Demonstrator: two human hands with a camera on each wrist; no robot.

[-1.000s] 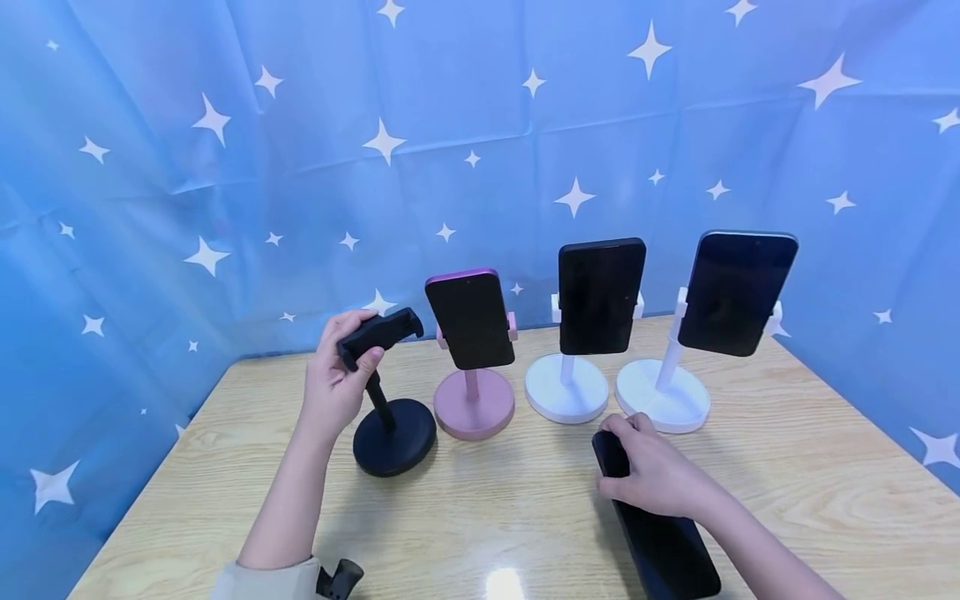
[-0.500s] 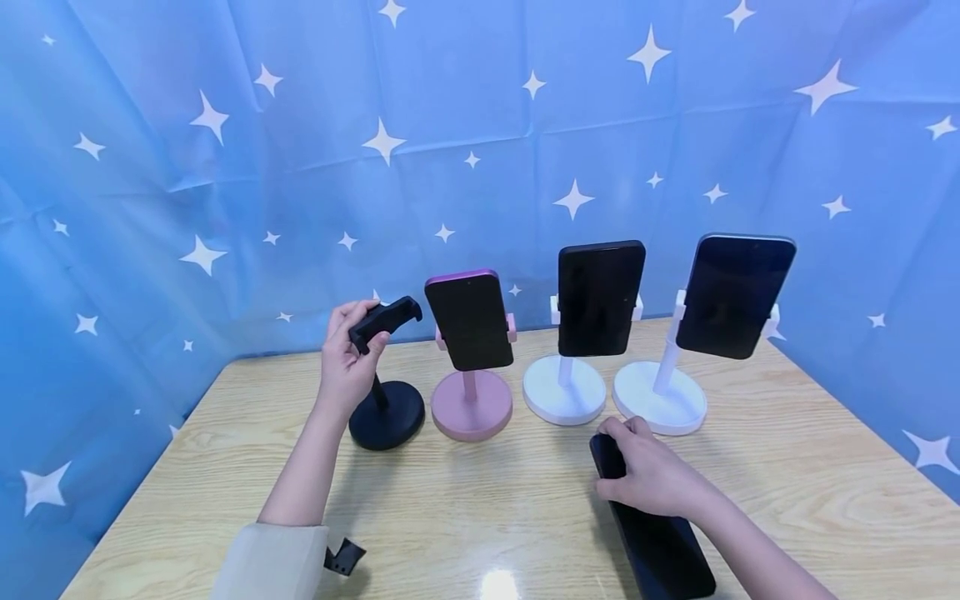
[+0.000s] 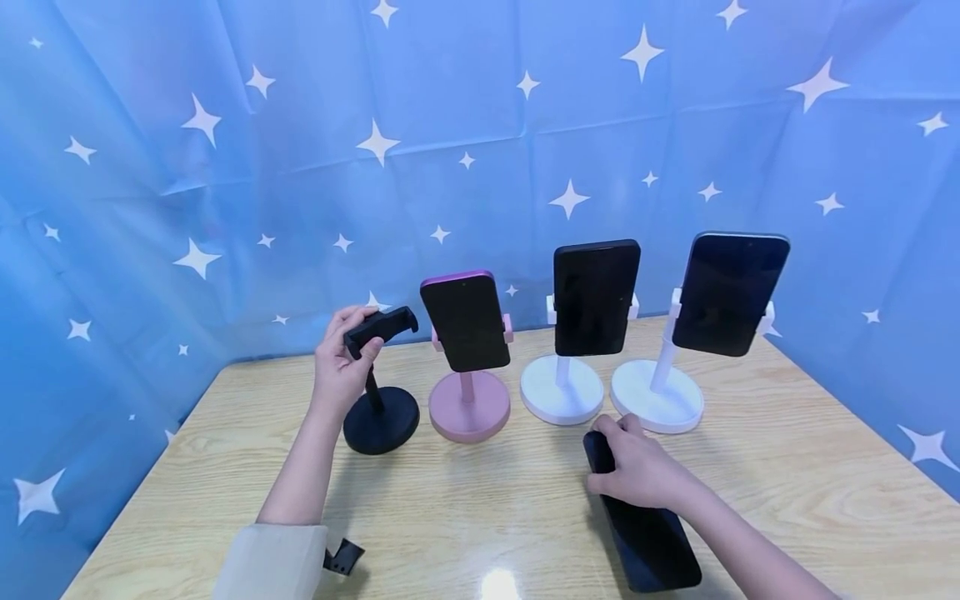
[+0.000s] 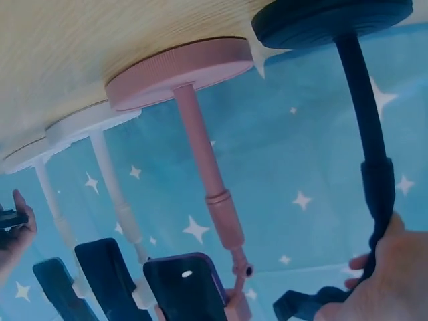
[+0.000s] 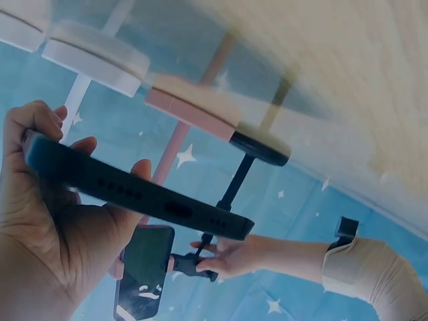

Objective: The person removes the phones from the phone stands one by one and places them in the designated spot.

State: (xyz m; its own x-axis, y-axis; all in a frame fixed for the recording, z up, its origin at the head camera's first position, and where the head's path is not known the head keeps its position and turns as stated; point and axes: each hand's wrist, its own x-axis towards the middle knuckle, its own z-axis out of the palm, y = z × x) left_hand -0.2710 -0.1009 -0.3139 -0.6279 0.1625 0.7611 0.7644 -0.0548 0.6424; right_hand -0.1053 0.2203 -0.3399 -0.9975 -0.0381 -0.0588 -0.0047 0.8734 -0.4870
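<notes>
Left of the pink stand (image 3: 470, 412), the left hand (image 3: 339, 368) grips the clamp (image 3: 384, 326) of the black stand (image 3: 381, 423); that clamp bears no phone and appears outstanding. The pink stand carries its purple phone (image 3: 467, 325): judged complete. To its right, the inner white stand (image 3: 558, 398) is likewise loaded. Nearer the viewer and right of the pink stand, the right hand (image 3: 639, 472) has its fingers around the black phone (image 3: 656, 552), unmounted. Furthest right, the outer white stand (image 3: 660, 404) is loaded.

Upright black stand (image 3: 374, 395); gripped phone (image 3: 651, 542)
</notes>
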